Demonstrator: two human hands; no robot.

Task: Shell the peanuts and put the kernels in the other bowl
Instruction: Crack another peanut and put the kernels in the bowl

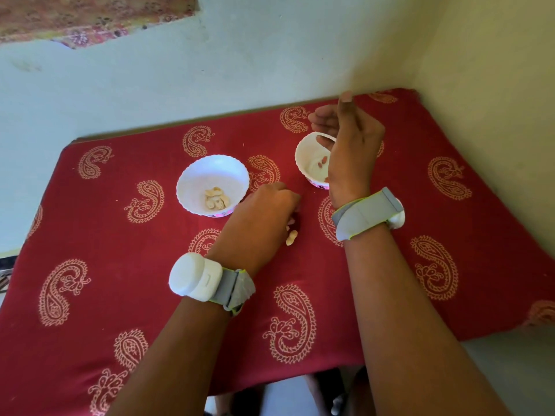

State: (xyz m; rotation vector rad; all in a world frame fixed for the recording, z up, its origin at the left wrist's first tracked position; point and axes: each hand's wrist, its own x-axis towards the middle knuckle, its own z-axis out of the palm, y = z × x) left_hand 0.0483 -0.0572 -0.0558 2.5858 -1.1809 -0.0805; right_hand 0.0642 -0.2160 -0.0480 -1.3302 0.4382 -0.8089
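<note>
Head view, person's two bare hands over a counter [120, 235] w/ red paisley cloth, pushed into a wall corner.

Left hand [264, 211] rests low on the cloth btwn the two bowls, back of hand up, fingers curled under; a pale peanut shell piece [291, 237] lies at its fingertips, touching or just beside them. Can't tell if the fingers actually pinch it or anything else, as the fingertips are hidden.

Right hand [348, 139] is raised above the right bowl [303, 151], palm turned left, fingers loosely spread & relaxed, nothing seen in its grasp. That white bowl holds a few reddish kernels [322, 162] on its bottom; part of it is hidden behind the hand.

Left bowl [192, 181], white w/ scalloped rim, sits near the left hand & holds a small heap of unshelled peanuts [215, 198].

Each wrist wears a grey strap w/ a white device: left wristband [207, 280], right wristband [366, 214].
</note>
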